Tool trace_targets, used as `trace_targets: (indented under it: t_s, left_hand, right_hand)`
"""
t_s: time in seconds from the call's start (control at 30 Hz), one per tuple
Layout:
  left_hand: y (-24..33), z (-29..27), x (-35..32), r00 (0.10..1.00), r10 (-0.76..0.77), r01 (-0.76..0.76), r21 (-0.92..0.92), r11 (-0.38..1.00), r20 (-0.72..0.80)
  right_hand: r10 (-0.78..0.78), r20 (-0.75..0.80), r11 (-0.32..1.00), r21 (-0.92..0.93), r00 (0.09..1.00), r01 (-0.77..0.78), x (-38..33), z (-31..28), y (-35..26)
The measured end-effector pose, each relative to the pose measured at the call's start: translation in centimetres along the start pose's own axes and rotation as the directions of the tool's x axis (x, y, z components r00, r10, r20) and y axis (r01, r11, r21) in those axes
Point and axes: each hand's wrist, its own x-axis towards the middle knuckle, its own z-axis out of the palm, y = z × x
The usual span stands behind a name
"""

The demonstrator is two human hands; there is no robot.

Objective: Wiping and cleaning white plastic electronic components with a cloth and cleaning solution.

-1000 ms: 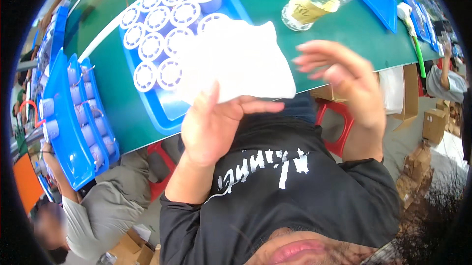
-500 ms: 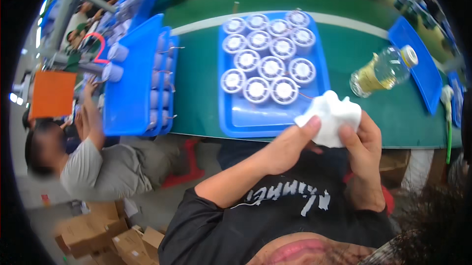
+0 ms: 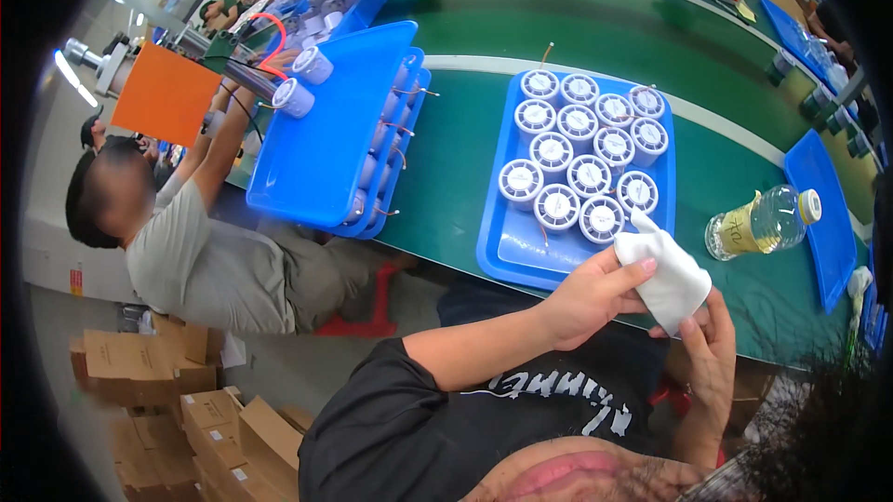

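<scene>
I see a black short-sleeved T-shirt (image 3: 446, 428) with white slanted lettering across the chest. The sleeve ends above the elbow, and both forearms are bare. The hands, left (image 3: 586, 297) and right (image 3: 712, 353), wear no gloves.

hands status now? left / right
Left hand: closed on the white cloth, gripping its upper left side.
Right hand: holding the same cloth from below, fingers curled on it.
</scene>
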Motion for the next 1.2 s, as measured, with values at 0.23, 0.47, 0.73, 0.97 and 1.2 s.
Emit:
trace_targets:
  t_s: [0.23, 0.47, 0.73, 0.97, 1.2]
  left_hand:
    - [1.4, -1.2, -0.8, 0.993, -0.032, 0.043, 0.095, 0.994, -0.115]
    - [2.8, -2.0, -2.5, 0.992, 0.033, -0.009, 0.195, 0.981, -0.12]
    - [3.5, -3.5, -3.2, 0.982, 0.092, -0.058, 0.201, 0.978, -0.164]
    - [3.6, -2.7, -3.6, 0.961, 0.136, -0.067, 0.274, 0.96, -0.241]
    - [2.4, -3.0, -3.2, 0.977, 0.15, -0.099, 0.3, 0.949, -0.152]
  right_hand:
    - [-0.189, -0.47, 0.629, -0.732, 0.862, -0.261, -0.3, -21.2, -2.0]
    - [-0.37, -0.637, 0.054, -0.741, 0.676, -0.669, 1.9, -40.1, 1.7]
    - [-0.201, -0.355, 0.218, -0.925, 0.913, -0.312, 0.7, -20.7, -1.9]
    - [-0.193, 0.139, 0.582, -0.781, 0.971, 0.227, -3.8, -3.9, -9.7]
    - [-0.526, 0.618, 0.395, -0.431, 0.584, 0.811, 0.4, 2.0, -8.0]
